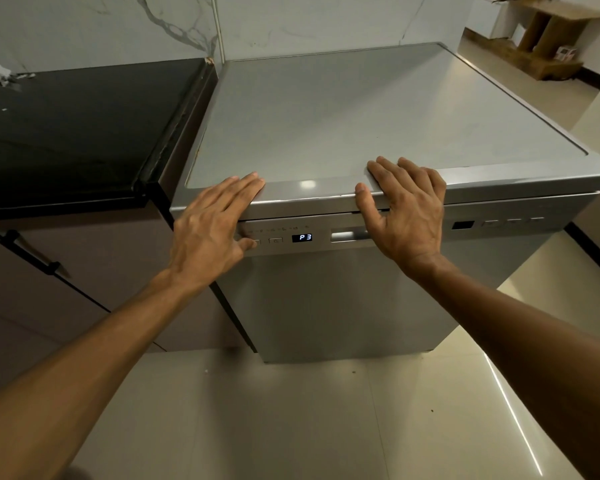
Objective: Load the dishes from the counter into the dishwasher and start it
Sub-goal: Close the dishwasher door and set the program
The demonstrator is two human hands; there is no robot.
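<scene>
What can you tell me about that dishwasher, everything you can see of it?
The dishwasher is a freestanding silver-grey box with a flat top, beside a dark counter. Its door is shut. The control strip has small buttons, a recessed handle and a lit display reading P3. The left hand thumbs a button; the right hand rests on the top edge.

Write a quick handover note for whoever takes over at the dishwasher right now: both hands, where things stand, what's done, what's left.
Left hand: fingers flat on the dishwasher top edge, thumb on a control-panel button.
Right hand: open, resting on the top front edge above the door handle.
Door is closed; display reads P3. No dishes show on the black counter.
Left: whether the cycle is running cannot be told; confirm the start.
</scene>
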